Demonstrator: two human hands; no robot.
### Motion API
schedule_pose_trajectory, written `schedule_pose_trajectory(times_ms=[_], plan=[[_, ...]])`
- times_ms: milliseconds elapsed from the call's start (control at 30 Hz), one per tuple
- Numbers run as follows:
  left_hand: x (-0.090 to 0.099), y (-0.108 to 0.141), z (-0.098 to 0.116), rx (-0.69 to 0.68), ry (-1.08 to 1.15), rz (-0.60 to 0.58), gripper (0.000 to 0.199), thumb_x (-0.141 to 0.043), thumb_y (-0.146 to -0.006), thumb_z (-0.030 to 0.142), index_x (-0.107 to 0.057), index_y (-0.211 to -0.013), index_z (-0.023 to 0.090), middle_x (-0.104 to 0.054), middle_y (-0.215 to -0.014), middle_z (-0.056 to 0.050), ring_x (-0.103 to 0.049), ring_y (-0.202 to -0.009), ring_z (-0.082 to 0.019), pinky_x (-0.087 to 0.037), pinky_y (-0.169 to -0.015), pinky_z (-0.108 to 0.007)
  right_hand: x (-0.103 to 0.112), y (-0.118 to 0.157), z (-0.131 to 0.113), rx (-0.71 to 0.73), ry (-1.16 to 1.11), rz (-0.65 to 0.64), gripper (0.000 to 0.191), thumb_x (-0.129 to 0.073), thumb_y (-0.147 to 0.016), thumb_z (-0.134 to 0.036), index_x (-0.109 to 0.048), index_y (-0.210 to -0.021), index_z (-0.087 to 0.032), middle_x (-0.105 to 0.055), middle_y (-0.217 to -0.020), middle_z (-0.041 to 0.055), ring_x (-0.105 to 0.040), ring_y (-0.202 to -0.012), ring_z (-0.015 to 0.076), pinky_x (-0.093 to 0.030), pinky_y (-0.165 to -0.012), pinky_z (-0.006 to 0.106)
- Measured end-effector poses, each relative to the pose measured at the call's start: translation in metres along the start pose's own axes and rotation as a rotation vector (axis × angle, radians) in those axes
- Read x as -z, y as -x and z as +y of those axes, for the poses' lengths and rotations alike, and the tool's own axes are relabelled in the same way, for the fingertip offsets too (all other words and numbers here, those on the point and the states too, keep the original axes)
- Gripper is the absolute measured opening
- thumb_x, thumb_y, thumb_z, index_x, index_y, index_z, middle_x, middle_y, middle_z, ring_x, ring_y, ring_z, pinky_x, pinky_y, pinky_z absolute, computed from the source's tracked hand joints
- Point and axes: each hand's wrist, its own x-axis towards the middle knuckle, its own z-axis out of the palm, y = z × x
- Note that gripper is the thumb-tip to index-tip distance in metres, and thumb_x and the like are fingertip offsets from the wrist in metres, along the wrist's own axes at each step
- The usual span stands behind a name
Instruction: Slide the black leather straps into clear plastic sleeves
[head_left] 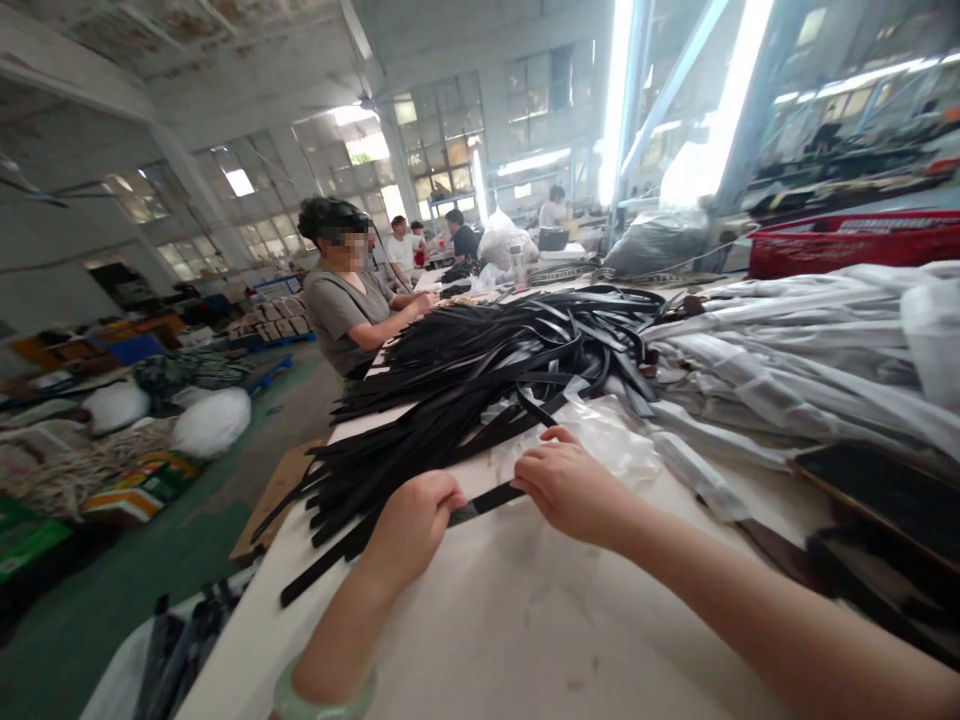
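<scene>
A black strap (pixel 496 496) is stretched low over the white table between my two hands. My left hand (pixel 417 520) pinches it on the left, where a greyish clear piece, perhaps plastic film, shows by the fingertips. Farther right, my right hand (pixel 564 482) is closed on the same strap, which seems to run on up behind the fingers. Just beyond both hands spreads a large heap of black straps (pixel 450 390), their ends pointing left. Crumpled clear plastic (pixel 611 440) lies behind my right hand.
White-wrapped straps (pixel 780 370) are piled at the right, with a red basket (pixel 855 243) behind them. A dark phone-like slab (pixel 885 495) lies at the right. Across the table's left side a person (pixel 341 300) works. Dark strips in a white bag (pixel 176 650) stand lower left.
</scene>
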Motion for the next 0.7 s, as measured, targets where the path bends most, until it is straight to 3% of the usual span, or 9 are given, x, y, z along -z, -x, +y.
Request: schedule_pose_trajectory(times_ms=[233,367,467,700], plan=[[-0.015,0.002,0.012,-0.004,-0.082,0.046,0.022,-0.043,-0.085,0.012,-0.051,-0.064,0.019,-0.059,-0.070,-0.002,-0.055,-0.071,-0.016,-0.036,-0.064,-0.026,-0.017,0.007,-0.022,0.107,0.028,0.007,0.017,-0.049,-0.094,-0.026,-0.058,-0.081,-0.019,-0.063,-0.077,0.0003,-0.058,-0.077,0.0159,-0.022,-0.101,0.038],[-0.004,0.002,0.000,0.034,-0.227,0.104,0.021,-0.042,-0.084,0.009,-0.054,-0.069,0.019,-0.061,-0.074,-0.003,-0.056,-0.078,-0.018,-0.036,-0.069,-0.028,-0.011,0.002,0.004,0.066,0.083,0.029,0.015,-0.053,-0.092,-0.029,-0.057,-0.081,-0.020,-0.063,-0.081,0.0001,-0.057,-0.091,0.0188,-0.009,-0.108,0.045],[0.001,0.000,-0.004,0.036,-0.244,0.146,0.022,-0.041,-0.083,0.007,-0.054,-0.070,0.019,-0.061,-0.076,-0.003,-0.056,-0.079,-0.019,-0.037,-0.072,-0.028,-0.004,-0.001,0.017,0.030,0.106,0.043,0.017,-0.051,-0.092,-0.023,-0.057,-0.076,-0.020,-0.063,-0.079,-0.0002,-0.055,-0.092,0.0182,-0.009,-0.108,0.046],[-0.019,-0.001,0.011,-0.018,-0.133,0.112,0.023,-0.039,-0.084,0.011,-0.052,-0.066,0.019,-0.059,-0.071,-0.003,-0.055,-0.074,-0.019,-0.038,-0.066,-0.029,-0.017,0.007,-0.024,0.129,0.051,0.011,0.014,-0.053,-0.089,-0.023,-0.057,-0.077,-0.020,-0.063,-0.074,0.0003,-0.053,-0.082,0.0173,-0.017,-0.104,0.041]])
